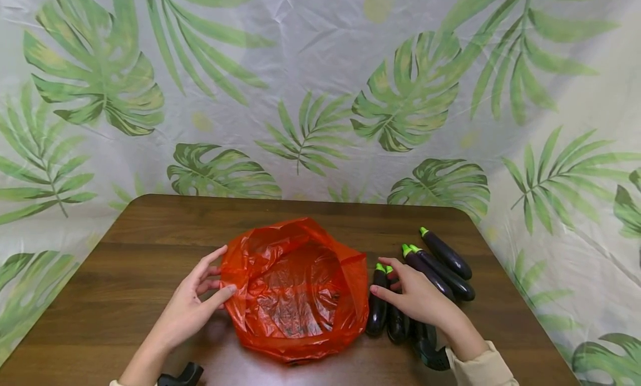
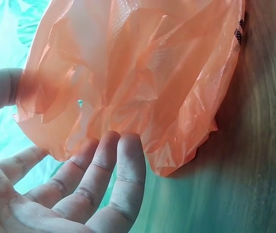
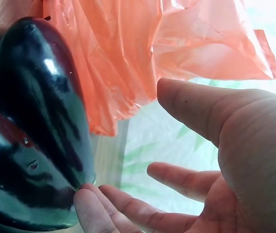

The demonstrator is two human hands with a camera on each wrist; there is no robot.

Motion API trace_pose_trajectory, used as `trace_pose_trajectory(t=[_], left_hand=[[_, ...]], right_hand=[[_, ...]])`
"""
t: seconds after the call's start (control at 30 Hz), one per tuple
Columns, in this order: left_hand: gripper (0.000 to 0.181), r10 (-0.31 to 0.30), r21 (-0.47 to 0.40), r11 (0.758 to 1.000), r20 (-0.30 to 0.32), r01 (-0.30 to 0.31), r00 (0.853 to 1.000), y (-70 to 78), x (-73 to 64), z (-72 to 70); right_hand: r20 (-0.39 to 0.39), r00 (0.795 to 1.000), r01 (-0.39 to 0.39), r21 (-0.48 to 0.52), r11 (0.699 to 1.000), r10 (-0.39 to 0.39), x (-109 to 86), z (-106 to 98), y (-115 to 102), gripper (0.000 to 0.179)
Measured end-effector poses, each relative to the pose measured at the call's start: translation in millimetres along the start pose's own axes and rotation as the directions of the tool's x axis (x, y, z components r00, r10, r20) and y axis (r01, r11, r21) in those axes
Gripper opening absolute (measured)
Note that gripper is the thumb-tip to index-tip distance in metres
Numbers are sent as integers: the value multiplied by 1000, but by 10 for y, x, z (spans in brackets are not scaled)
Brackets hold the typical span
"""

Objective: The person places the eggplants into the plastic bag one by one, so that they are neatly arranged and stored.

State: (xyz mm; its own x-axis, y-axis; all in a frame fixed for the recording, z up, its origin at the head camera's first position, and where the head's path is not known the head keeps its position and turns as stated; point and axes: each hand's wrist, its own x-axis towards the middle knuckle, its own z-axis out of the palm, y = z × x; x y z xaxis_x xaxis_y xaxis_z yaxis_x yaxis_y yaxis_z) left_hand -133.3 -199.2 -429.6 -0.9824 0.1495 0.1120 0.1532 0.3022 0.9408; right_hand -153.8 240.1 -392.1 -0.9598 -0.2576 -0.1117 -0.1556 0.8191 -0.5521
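A red plastic bag (image 1: pixel 295 297) stands with its mouth spread wide on the wooden table. At its left side is my left hand (image 1: pixel 197 297), fingers spread. The left fingertips (image 2: pixel 130 145) touch the bag's outside, and the thumb overlaps its rim. Right of the bag, my right hand (image 1: pixel 418 294) hovers over two eggplants (image 1: pixel 377 308) with green stem ends, partly covering one. In the right wrist view its fingertips are right at the end of an eggplant (image 3: pixel 45 92), thumb and fingers well apart. The right thumb (image 3: pixel 191 104) points at the bag's side.
Several more dark eggplants (image 1: pixel 445 252) lie at the right of the table (image 1: pixel 165 224). A black wrist device (image 1: pixel 182 375) shows below the left hand, another (image 1: pixel 430 352) below the right. Behind the table hangs a leaf-patterned cloth (image 1: pixel 320 69).
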Motion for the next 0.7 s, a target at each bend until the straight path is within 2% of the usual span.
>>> trace_pose_trajectory(t=[0.33, 0.7], left_hand=[[74, 57, -37, 998, 20, -57, 998, -33, 0, 9], [64, 87, -53, 995, 21, -86, 996, -39, 6, -14]], right_hand=[[9, 1000, -9, -8, 1000, 9, 14, 26, 0, 72], [15, 1000, -1, -23, 1000, 2, 49, 48, 9, 74]])
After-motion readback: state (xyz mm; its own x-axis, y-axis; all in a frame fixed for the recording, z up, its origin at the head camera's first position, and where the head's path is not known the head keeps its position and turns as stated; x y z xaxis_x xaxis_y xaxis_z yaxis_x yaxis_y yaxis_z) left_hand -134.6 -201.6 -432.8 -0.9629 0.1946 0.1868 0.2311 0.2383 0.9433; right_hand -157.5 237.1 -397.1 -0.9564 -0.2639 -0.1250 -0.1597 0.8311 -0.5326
